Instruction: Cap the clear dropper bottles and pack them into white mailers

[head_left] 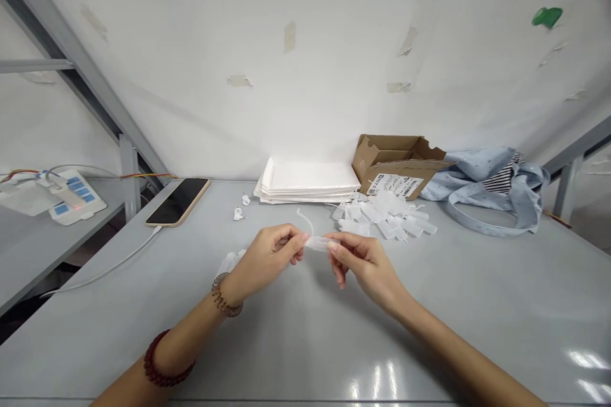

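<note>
Over the middle of the table, a small translucent white plastic piece (317,243) is stretched between my two hands. A thin, curved white strip rises from its left end. My left hand (270,257) pinches that end between thumb and fingertips. At the other end, the thumb and forefinger of my right hand (365,262) are closed on the piece, its lower fingers loosely curled. Just beyond my right hand lies a loose pile of similar translucent white pieces (382,216). A few more white pieces (230,262) are partly hidden behind my left wrist.
Flat white envelopes (310,183) are stacked against the wall, beside an open cardboard box (401,165). Light blue fabric with a strap (496,191) lies at right. A phone (179,202) with a cable and small white parts (238,213) are at left. Metal frame bars (86,70) flank the table.
</note>
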The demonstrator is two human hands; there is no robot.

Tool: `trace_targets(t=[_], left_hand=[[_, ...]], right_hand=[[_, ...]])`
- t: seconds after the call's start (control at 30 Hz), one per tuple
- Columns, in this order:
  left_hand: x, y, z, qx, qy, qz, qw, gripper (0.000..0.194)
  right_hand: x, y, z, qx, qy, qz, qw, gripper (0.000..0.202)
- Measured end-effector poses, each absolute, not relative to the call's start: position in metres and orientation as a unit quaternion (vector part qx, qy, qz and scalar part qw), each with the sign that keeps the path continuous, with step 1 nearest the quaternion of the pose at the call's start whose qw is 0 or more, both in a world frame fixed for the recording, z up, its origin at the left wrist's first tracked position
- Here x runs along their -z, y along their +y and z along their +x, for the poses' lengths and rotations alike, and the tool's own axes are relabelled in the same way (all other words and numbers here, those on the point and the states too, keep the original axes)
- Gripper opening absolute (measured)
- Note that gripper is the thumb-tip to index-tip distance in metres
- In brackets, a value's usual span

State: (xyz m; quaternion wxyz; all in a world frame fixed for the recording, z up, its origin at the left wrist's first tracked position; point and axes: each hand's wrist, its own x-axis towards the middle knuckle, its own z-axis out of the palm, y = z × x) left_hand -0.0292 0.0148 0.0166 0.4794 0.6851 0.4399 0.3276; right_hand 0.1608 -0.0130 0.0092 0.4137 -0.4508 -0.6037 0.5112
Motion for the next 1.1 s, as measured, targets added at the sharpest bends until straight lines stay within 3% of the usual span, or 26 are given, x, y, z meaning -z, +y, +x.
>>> trace_targets(t=[0.17, 0.27, 0.4, 0.53, 0.83, 1.1], left_hand=[[-0.016, 0.021, -0.034, -0.356, 0.484, 0.648, 0.468, 0.031], [-0.016, 0.027, -0.04, -0.362, 0.504, 0.641, 0.452, 0.03], [-0.015, 0.036, -0.048, -0.369, 0.531, 0.642, 0.412, 0.029], [-0.011, 0.052, -0.062, -0.36, 0.586, 0.658, 0.306, 0.032], [0.007, 0.089, -0.114, -0.291, 0.682, 0.665, 0.089, 0.023], [0.014, 0.092, -0.123, -0.192, 0.678, 0.707, 0.062, 0.026]], right_hand=[[-0.018, 0.008, 0.193, -0.347, -0.593, -0.547, 0.479, 0.034], [-0.013, 0.027, 0.218, -0.24, -0.599, -0.633, 0.427, 0.04], [0.0, 0.041, 0.233, -0.236, -0.613, -0.651, 0.38, 0.045], [0.004, 0.042, 0.234, -0.205, -0.629, -0.661, 0.353, 0.043], [0.004, 0.034, 0.228, -0.09, -0.663, -0.656, 0.35, 0.037], [0.014, 0.027, 0.213, -0.023, -0.696, -0.605, 0.387, 0.035]])
